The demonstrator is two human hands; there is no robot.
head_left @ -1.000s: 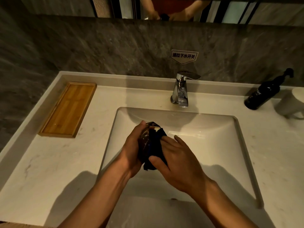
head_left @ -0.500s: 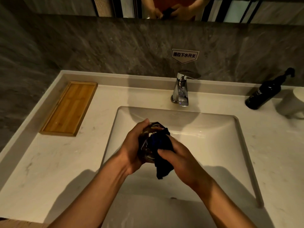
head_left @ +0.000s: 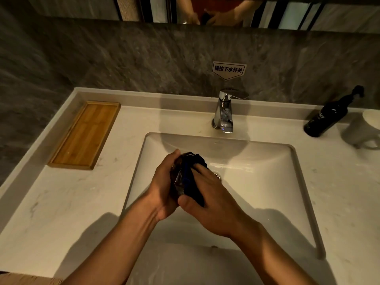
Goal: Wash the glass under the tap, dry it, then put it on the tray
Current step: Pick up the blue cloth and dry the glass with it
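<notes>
Dark cloth [head_left: 193, 182] was pressed by the right hand [head_left: 213, 200] against the glass [head_left: 178, 177], which the left hand [head_left: 162, 186] gripped over the sink [head_left: 267, 182], the tray [head_left: 86, 134] well to their left.

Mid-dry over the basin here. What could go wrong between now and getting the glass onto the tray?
1. The glass is held above the hard sink by the left hand alone while the right hand rubs it with the dark cloth; if still wet it could slip and break.
2. The wooden tray sits far left, so the glass must travel over the basin rim and counter.
</notes>
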